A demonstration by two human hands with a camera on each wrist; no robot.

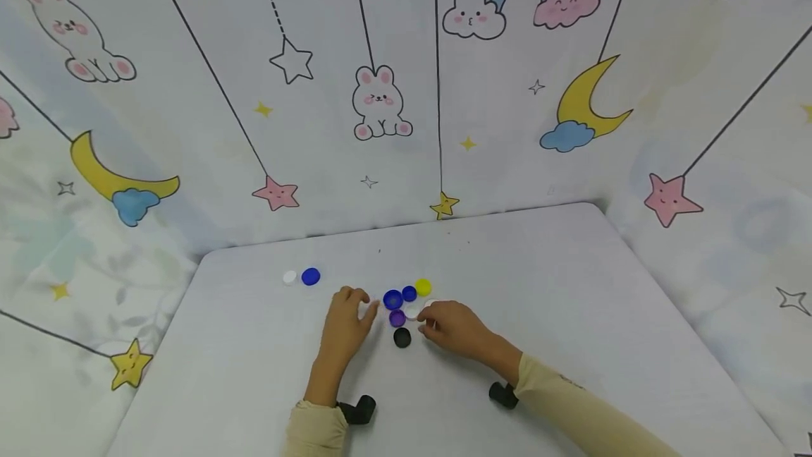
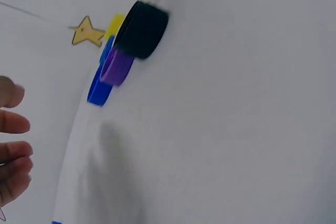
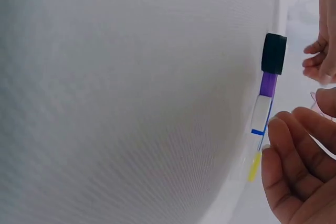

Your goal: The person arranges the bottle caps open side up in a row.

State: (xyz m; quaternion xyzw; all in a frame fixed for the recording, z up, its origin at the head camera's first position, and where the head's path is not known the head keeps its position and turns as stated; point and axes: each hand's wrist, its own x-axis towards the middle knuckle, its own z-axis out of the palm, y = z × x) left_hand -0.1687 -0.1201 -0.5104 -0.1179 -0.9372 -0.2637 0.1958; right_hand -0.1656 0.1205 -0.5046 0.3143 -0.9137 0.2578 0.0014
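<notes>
A small cluster of bottle caps lies on the table. It has a larger blue cap (image 1: pixel 392 300), a smaller blue cap (image 1: pixel 409 293), a yellow cap (image 1: pixel 423 287), a purple cap (image 1: pixel 397 318) and a white cap (image 1: pixel 412 310). Nearest the person is a black cap (image 1: pixel 402 338), tall-sided in the left wrist view. My left hand (image 1: pixel 345 323) hovers left of the cluster, fingers apart and holding nothing. On the other side, my right hand (image 1: pixel 457 328) has loosely bent fingers beside the white cap; no cap shows between them in the right wrist view.
Farther left on the white table (image 1: pixel 254 365) lie another white cap (image 1: pixel 290 277) and a blue cap (image 1: pixel 311 276). A patterned cloth (image 1: pixel 209 90) with rabbits, stars and moons rises behind the table and along its sides. Dark wrist devices (image 1: pixel 360 410) sit at both sleeves.
</notes>
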